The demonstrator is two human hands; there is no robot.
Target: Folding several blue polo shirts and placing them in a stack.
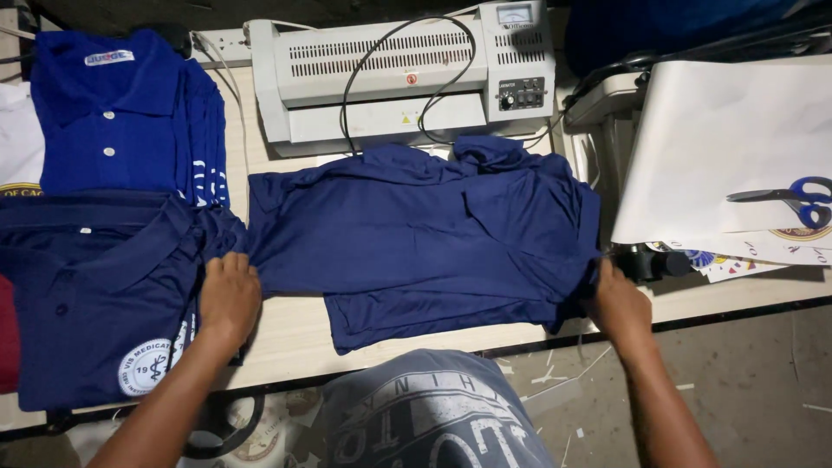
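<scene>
A navy polo shirt (416, 234) lies partly folded across the middle of the wooden table (290, 334), its collar end toward the right. My left hand (229, 296) grips the shirt's left edge. My right hand (619, 303) grips its right edge, near the table's right side. Both hands have their fingers curled into the fabric.
A stack of bright blue polo shirts (121, 113) lies at the back left, and a navy polo with a round white emblem (95, 295) in front of it. A white laminator (407, 69) stands behind. Large white sheets (719, 147) with blue scissors (802, 199) lie at the right.
</scene>
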